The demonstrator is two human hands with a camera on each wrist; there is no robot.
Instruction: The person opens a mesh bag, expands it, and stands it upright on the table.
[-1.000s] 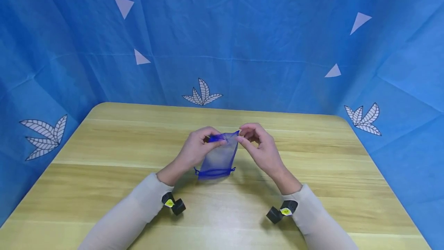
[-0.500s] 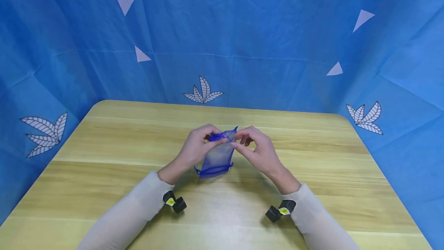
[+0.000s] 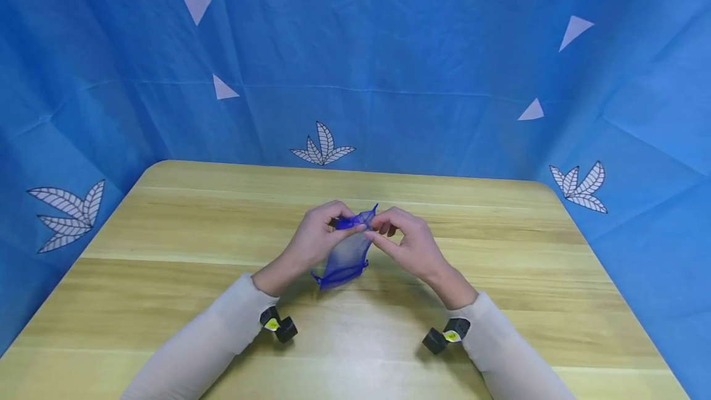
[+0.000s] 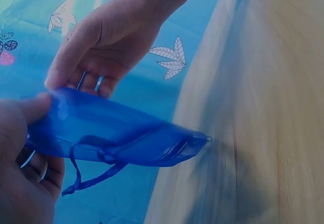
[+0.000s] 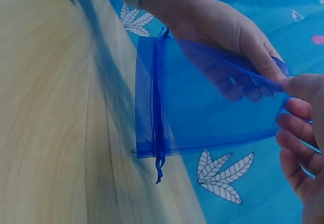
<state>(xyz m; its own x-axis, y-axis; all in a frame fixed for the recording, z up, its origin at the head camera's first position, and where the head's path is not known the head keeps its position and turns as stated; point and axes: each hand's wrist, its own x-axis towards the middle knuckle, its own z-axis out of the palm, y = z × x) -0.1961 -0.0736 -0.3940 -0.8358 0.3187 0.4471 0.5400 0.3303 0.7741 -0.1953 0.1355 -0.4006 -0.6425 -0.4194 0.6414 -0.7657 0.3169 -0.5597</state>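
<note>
A sheer blue drawstring pouch [image 3: 347, 258] hangs between the hands, its closed end up and its mouth end slanting down toward the table. My left hand [image 3: 313, 239] pinches the upper end between thumb and fingers. At that end's right side, my right hand [image 3: 413, 245] pinches the fabric, its fingertips close to the left thumb. In the right wrist view the pouch [image 5: 217, 113] is spread flat and see-through, with the drawstring [image 5: 159, 92] running across near its mouth. Ribbon loops [image 4: 96, 176] dangle from its side in the left wrist view.
A light wood table [image 3: 194, 221] lies beneath the hands. Blue curtain cloth [image 3: 378, 66] with white leaf and triangle prints surrounds its back and sides. Each sleeve cuff carries a small black camera, such as the right wrist camera [image 3: 436, 341].
My right hand has moved left along the pouch's top edge, closer to my left hand. The upper corner now sticks up past the fingers, and the pouch looks narrower. My left hand stays nearly still.
</note>
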